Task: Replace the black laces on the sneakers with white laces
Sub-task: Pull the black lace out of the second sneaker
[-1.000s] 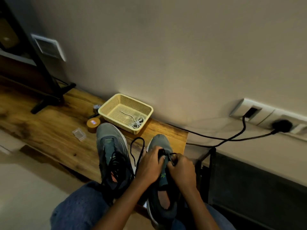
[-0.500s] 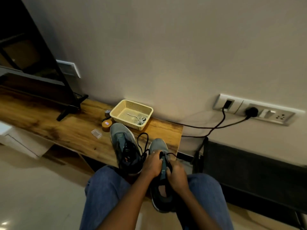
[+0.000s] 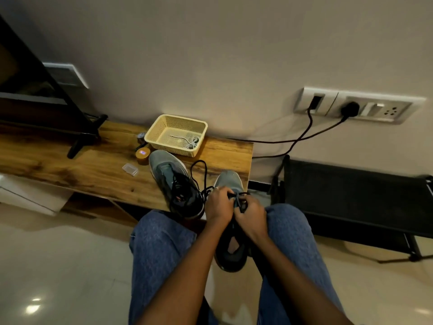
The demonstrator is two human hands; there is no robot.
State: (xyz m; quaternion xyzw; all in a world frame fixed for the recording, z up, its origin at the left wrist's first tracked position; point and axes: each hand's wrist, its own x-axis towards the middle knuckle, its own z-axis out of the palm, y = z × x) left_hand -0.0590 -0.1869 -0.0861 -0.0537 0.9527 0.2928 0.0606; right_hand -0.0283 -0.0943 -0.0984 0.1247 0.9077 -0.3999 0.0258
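Now both hands shifted nearer on right shoe (image 3: 230, 207): left hand (image 3: 219, 205) and right hand (image 3: 251, 218) each pinch black lace (image 3: 239, 199), unthreading under way. Left shoe (image 3: 175, 181) stays laced on tabletop (image 3: 70, 165). White laces (image 3: 191, 143) unmoved in far basket (image 3: 152, 134).

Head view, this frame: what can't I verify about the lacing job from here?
- Right sneaker: eyelets and how far the black lace is undone, covered by left hand and right hand.
- Left sneaker: its lacing is too dark to trace.
- White laces in the basket: too small to count.
- Small orange item beside the basket: label too small to read.
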